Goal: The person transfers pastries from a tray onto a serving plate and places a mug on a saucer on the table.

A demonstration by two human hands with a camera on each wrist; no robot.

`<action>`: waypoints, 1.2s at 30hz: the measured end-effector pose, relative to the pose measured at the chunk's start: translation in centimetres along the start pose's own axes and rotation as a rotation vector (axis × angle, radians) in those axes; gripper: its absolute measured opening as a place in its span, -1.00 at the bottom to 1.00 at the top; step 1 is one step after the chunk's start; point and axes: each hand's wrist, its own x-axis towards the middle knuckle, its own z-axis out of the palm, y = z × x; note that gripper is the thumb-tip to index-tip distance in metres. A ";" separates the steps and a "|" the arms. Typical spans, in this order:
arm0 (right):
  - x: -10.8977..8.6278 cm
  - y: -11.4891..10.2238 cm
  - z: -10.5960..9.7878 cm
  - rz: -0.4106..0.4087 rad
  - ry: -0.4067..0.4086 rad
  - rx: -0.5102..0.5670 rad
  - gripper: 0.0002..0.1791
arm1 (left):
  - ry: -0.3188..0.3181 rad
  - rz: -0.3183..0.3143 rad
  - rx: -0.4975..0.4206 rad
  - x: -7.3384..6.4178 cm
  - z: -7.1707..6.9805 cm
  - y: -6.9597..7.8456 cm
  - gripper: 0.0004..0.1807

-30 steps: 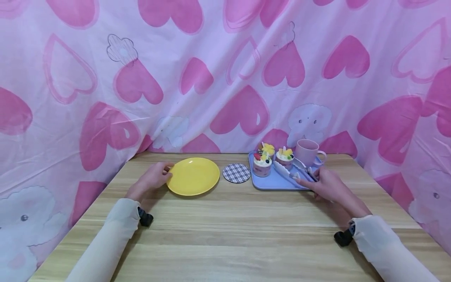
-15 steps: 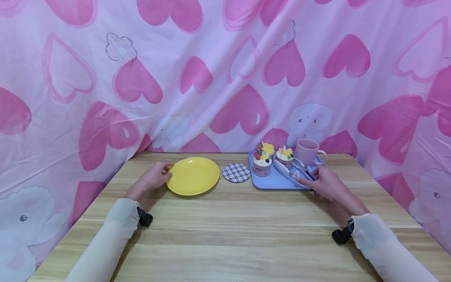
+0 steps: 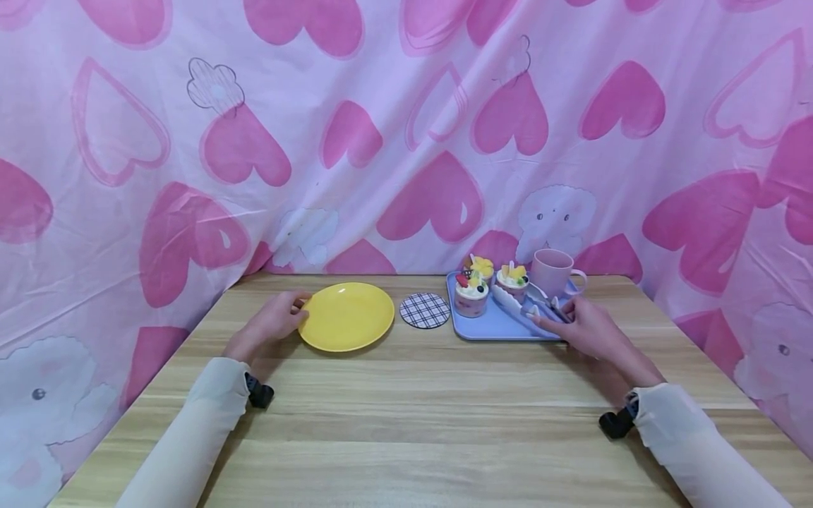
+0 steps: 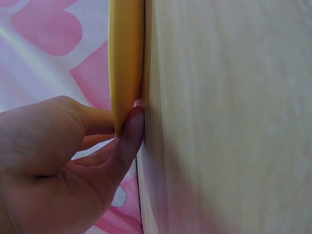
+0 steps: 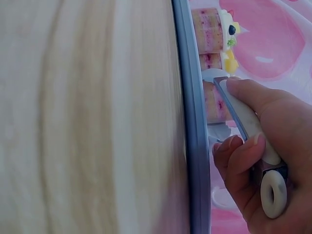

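Note:
My left hand [image 3: 276, 319] pinches the left rim of a round yellow plate [image 3: 346, 317]; in the left wrist view the thumb [image 4: 130, 139] is at the plate's edge, close to the table. Over the blue tray [image 3: 489, 330], my right hand [image 3: 591, 328] grips a pair of tongs [image 3: 510, 300]. Their pale heads are spread on either side of one dessert cup [image 3: 512, 281], which is topped with cream and yellow fruit. The right wrist view shows the tongs' handle [image 5: 246, 119] between thumb and fingers, with a ring at its end.
Two more dessert cups stand at the tray's left, the front one [image 3: 471, 296] with a strawberry on top. A pink mug [image 3: 552, 271] occupies the back right of the tray. Between plate and tray lies a round checked coaster [image 3: 424, 310]. A pink heart-patterned cloth [image 3: 438, 197] hangs behind the table.
Very little differs. The right wrist has shifted slightly up and left, while the plate, tray and cups keep their places on the table.

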 end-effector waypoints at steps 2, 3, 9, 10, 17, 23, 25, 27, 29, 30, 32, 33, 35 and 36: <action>0.0 -0.1 0.0 -0.006 0.004 0.003 0.01 | 0.001 0.003 -0.001 0.0 0.0 0.0 -0.45; -0.1 -0.1 0.0 -0.007 0.006 0.006 0.01 | 0.000 0.000 -0.004 0.0 0.0 0.0 -0.45; -0.3 -0.5 -0.1 -0.029 0.041 0.003 0.00 | -0.005 -0.012 -0.017 0.2 0.0 0.0 -0.45; -0.4 -0.6 -0.1 -0.033 0.050 0.000 0.00 | -0.006 -0.008 -0.013 0.2 0.0 0.0 -0.45; -0.3 -0.8 -0.1 -0.064 0.104 -0.029 0.03 | -0.005 -0.015 -0.024 0.2 0.0 0.0 -0.45; -0.3 -1.0 -0.2 -0.089 0.141 -0.043 0.02 | 0.005 -0.010 -0.011 0.0 0.2 0.0 -0.46; -0.3 -1.0 -0.3 -0.096 0.151 -0.051 0.01 | 0.008 -0.009 -0.005 -0.1 0.2 0.0 -0.46; -0.4 -1.1 -0.4 -0.104 0.163 -0.058 0.00 | 0.011 -0.005 0.000 -0.1 0.2 0.0 -0.46; -0.4 -1.1 -0.4 -0.107 0.169 -0.057 0.00 | 0.010 -0.005 -0.002 -0.1 0.3 0.0 -0.46; -0.5 -1.2 -0.5 -0.106 0.172 -0.056 0.00 | 0.011 -0.007 -0.003 -0.1 0.3 0.0 -0.46; -0.6 -1.2 -0.5 -0.107 0.180 -0.054 0.00 | 0.008 -0.013 -0.007 -0.1 0.3 0.1 -0.46; -0.6 -1.3 -0.5 -0.107 0.182 -0.052 0.00 | 0.007 -0.018 -0.011 -0.1 0.3 0.1 -0.45; -0.6 -1.4 -0.5 -0.109 0.191 -0.054 0.01 | 0.004 -0.024 -0.010 -0.1 0.2 0.1 -0.45; -0.7 -1.4 -0.5 -0.113 0.197 -0.055 0.01 | 0.003 -0.027 -0.011 -0.1 0.2 0.1 -0.45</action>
